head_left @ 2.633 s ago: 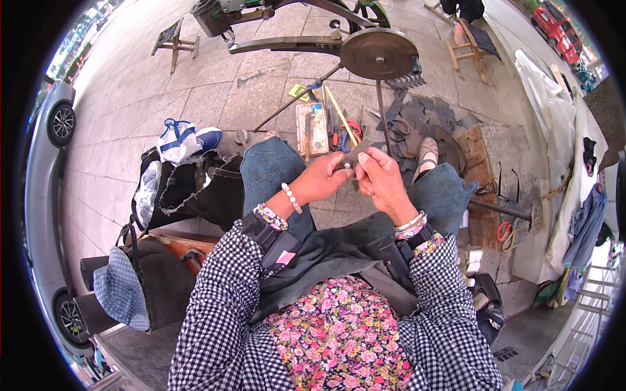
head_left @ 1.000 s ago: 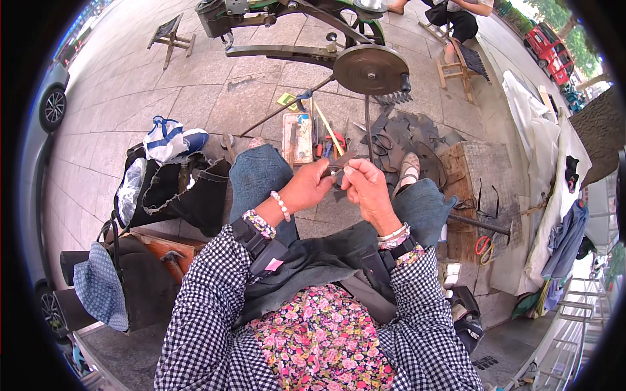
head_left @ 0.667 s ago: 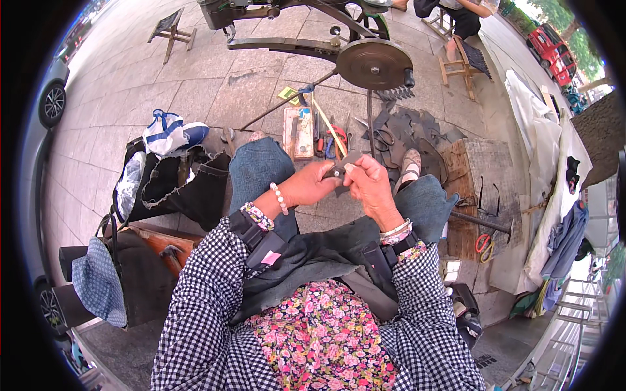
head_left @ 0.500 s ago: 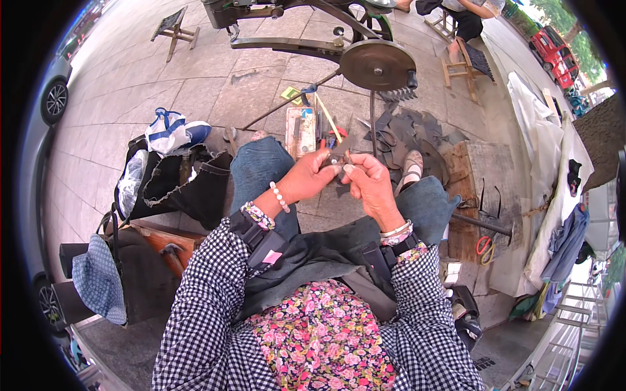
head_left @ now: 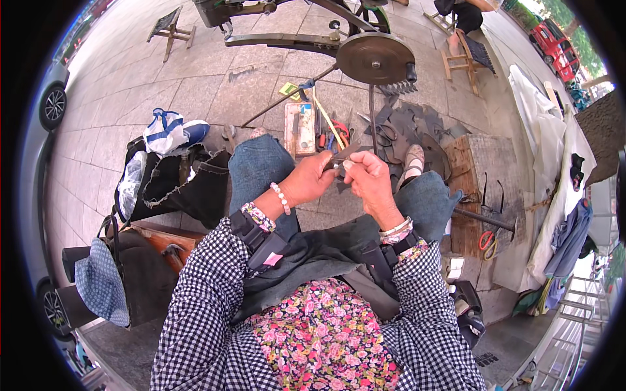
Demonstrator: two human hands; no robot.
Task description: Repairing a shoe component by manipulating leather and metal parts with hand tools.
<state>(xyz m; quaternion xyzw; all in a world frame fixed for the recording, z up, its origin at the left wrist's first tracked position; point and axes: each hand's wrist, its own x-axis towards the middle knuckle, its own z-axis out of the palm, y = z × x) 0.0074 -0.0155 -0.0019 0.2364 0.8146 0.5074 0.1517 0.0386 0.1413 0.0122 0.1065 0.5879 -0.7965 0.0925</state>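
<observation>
My left hand [head_left: 309, 178] and my right hand [head_left: 370, 181] meet between my knees, the fingers of both pinched closed. Between them is a small dark piece [head_left: 336, 161] with a whitish round spot on it; the fingertips cover much of it, so its kind does not show. My left thumb and fingers grip its left side, while the right fingertips pinch its right side. Just beyond the hands, on the paving, are a tray [head_left: 291, 144] of tools, red-handled pliers [head_left: 340, 128] and a light stick [head_left: 326, 115]. Dark flat scraps [head_left: 417, 124] lie to the right with scissors [head_left: 386, 135] among them.
A hand-cranked machine with a round wheel [head_left: 376, 58] stands ahead on thin legs. At right is a wooden block [head_left: 479, 163] with a hammer [head_left: 489, 220], glasses [head_left: 493, 195] and red-and-yellow-handled scissors [head_left: 488, 244]. A black bag [head_left: 189, 182] and blue-white shoes [head_left: 193, 131] sit left.
My right hand has shifted slightly, its fingers more bunched at the piece, and a little more of the dark piece shows above the fingertips. The view has tilted slightly.
</observation>
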